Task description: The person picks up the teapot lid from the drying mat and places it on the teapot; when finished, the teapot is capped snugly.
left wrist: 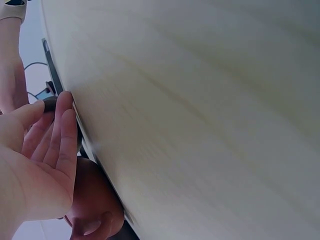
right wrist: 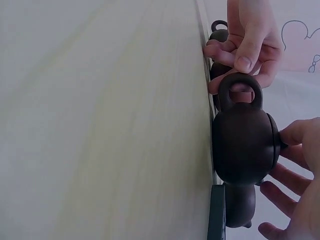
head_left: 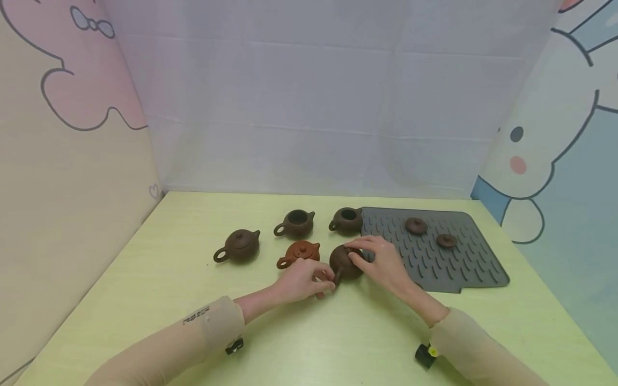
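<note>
A dark brown teapot (head_left: 340,262) stands on the table between the two hands, its handle turned toward the near side. With thumb and fingers, my left hand (head_left: 300,281) pinches that handle (right wrist: 241,80). From above, my right hand (head_left: 384,264) holds the knob of the teapot's lid (right wrist: 276,142), which sits on the body. The fingers partly cover the lid in the head view. Just left of this pot, behind the left hand, is a reddish-brown teapot (head_left: 302,250) with its lid on.
Two lidless dark teapots, one left (head_left: 298,225) and one right (head_left: 346,221), stand farther back. A lidded dark teapot (head_left: 243,245) is at the left. On the right, a grey ridged mat (head_left: 475,268) bears a round lid (head_left: 416,225) and a flatter lid (head_left: 447,240).
</note>
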`<state>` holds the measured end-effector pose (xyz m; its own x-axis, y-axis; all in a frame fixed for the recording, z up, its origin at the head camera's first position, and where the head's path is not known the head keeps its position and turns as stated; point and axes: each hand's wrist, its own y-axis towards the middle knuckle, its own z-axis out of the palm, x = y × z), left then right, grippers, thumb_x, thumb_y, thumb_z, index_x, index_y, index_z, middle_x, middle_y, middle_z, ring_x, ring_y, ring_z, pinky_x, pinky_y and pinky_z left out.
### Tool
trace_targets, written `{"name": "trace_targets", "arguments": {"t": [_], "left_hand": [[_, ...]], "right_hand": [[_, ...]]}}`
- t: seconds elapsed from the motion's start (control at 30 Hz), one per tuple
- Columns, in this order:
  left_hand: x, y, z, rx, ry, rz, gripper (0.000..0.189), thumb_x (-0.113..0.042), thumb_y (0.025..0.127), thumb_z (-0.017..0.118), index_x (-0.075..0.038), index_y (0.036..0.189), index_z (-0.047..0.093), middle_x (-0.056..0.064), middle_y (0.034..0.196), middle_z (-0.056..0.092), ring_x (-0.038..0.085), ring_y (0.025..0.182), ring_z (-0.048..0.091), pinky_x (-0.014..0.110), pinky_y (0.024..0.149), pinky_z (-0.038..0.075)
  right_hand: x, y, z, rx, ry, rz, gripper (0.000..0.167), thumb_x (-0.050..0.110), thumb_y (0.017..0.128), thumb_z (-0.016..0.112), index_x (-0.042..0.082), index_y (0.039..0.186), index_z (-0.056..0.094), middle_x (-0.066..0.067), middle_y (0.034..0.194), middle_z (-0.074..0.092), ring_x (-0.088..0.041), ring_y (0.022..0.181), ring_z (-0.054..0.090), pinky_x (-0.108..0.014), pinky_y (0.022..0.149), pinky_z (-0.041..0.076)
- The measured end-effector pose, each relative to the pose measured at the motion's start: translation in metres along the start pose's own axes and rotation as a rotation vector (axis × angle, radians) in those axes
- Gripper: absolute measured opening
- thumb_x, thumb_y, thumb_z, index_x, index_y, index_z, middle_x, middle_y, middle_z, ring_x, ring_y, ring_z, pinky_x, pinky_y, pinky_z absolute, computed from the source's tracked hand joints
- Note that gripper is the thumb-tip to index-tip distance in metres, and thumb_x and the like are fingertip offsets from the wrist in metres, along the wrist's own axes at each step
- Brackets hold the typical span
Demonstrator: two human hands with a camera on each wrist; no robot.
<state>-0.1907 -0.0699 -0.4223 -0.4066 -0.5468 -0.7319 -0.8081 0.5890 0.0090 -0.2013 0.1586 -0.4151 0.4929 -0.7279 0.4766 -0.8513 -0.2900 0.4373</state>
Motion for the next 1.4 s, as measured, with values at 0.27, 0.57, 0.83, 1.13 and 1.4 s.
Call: {"name": "trace_targets", "arguments": {"t": [0.27,0.57,0.83,1.13,1.4], "left_hand": [[0.001,0.000,-0.002,0.040,-0.035,-0.002,0.008,-0.018,0.091,0.070,-0.018,0.099,0.072,0.000,0.088,0.078,0.006,0.064,0.071,0.022,0.057,0.052],[-0.004,-0.011,-0.023,0.014,0.085,0.060,0.011,-0.023,0.092,0.070,-0.020,0.101,0.074,-0.010,0.090,0.076,0.000,0.075,0.069,0.021,0.068,0.052],[-0.023,-0.016,-0.074,-0.200,0.280,0.087,0.011,-0.026,0.092,0.070,-0.022,0.102,0.073,-0.011,0.095,0.075,0.004,0.083,0.066,0.027,0.075,0.052],[-0.004,-0.014,-0.117,-0.396,0.288,0.015,0.019,-0.025,0.092,0.069,-0.021,0.111,0.072,-0.004,0.102,0.077,0.014,0.081,0.071,0.030,0.068,0.053],[0.028,-0.004,-0.119,-0.437,0.221,-0.063,0.033,-0.028,0.090,0.072,-0.019,0.122,0.068,0.002,0.116,0.074,0.014,0.063,0.067,0.028,0.056,0.047]], "right_hand": [[-0.001,-0.001,-0.004,0.035,0.027,-0.007,0.024,0.023,0.090,0.072,0.020,0.114,0.075,-0.004,0.114,0.072,-0.027,0.108,0.065,-0.050,0.089,0.052],[-0.002,0.000,-0.004,0.073,0.084,0.025,0.025,0.025,0.091,0.072,0.021,0.115,0.074,-0.003,0.116,0.071,-0.028,0.114,0.063,-0.051,0.095,0.049],[-0.003,-0.001,-0.004,0.071,0.109,0.021,0.025,0.024,0.091,0.072,0.020,0.115,0.074,-0.003,0.116,0.072,-0.028,0.114,0.062,-0.052,0.097,0.048],[-0.003,-0.002,-0.002,0.055,0.110,0.009,0.024,0.023,0.091,0.072,0.019,0.114,0.075,-0.003,0.114,0.072,-0.028,0.112,0.064,-0.051,0.094,0.050],[-0.001,-0.003,-0.003,0.049,0.112,0.014,0.023,0.023,0.091,0.072,0.019,0.113,0.075,-0.002,0.113,0.072,-0.027,0.112,0.065,-0.050,0.094,0.050]]}}
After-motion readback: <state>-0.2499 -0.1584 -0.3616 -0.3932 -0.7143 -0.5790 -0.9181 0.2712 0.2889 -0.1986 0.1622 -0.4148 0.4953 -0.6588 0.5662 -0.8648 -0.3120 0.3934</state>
